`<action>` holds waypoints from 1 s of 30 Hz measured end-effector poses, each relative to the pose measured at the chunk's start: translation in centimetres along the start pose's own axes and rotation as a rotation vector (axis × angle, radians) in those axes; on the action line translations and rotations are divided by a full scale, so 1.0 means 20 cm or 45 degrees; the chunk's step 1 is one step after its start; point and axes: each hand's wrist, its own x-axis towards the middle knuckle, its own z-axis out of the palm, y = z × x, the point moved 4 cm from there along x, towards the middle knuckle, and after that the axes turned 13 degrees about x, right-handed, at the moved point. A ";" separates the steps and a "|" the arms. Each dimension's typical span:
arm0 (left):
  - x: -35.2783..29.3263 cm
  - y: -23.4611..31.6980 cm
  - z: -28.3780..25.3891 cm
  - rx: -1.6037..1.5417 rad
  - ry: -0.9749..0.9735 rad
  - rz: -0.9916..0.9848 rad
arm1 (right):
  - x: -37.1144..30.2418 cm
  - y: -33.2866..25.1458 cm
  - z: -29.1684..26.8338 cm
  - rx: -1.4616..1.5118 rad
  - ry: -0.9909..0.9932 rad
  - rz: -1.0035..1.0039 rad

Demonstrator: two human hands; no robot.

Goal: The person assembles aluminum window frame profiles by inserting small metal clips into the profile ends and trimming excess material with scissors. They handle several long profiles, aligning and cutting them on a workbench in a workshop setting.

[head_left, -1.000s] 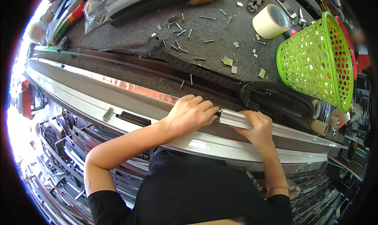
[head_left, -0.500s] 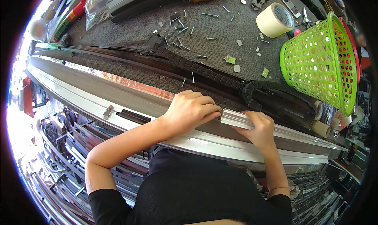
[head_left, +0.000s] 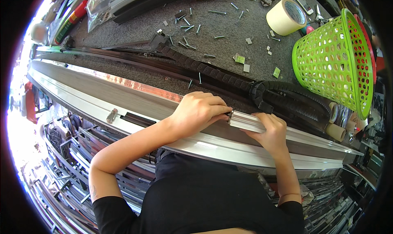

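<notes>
A long silvery metal profile (head_left: pixel 303 136) runs to the right from the middle of the bench. My right hand (head_left: pixel 270 132) grips it near its left end, thumb below and fingers over the top. At that cut end my left hand (head_left: pixel 199 112) pinches a small dark piece (head_left: pixel 228 112), mostly hidden by the fingers, against the opening. Beneath both hands lies a wide grey-brown panel with a white ridged frame (head_left: pixel 204 147) along its near side. On the frame, left of my left forearm, are a small metal fitting (head_left: pixel 111 115) and a black strip (head_left: pixel 137 119).
Beyond the hands, a black cable chain (head_left: pixel 213 73) crosses the carpeted bench (head_left: pixel 135 39). Several screws (head_left: pixel 189 28) and small square pieces lie scattered there. A tape roll (head_left: pixel 282 17), a phone (head_left: pixel 300 0) and a green basket (head_left: pixel 323 66) stand at the right. Stacked metal profiles (head_left: pixel 82 152) fill racks below.
Both hands keep their hold at the profile's end, with only a slight shift of the fingers. The view has moved a little; nothing else has visibly changed.
</notes>
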 end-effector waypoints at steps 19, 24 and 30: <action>0.07 0.07 0.01 0.135 -0.364 -0.266 | -0.02 0.00 0.00 0.055 0.006 -0.041; 0.07 -0.01 0.00 -0.226 -0.459 -0.477 | -0.03 -0.01 -0.02 0.074 0.005 -0.043; 0.04 -0.02 0.00 -0.401 -0.483 -0.552 | -0.03 -0.01 -0.02 0.061 -0.034 -0.054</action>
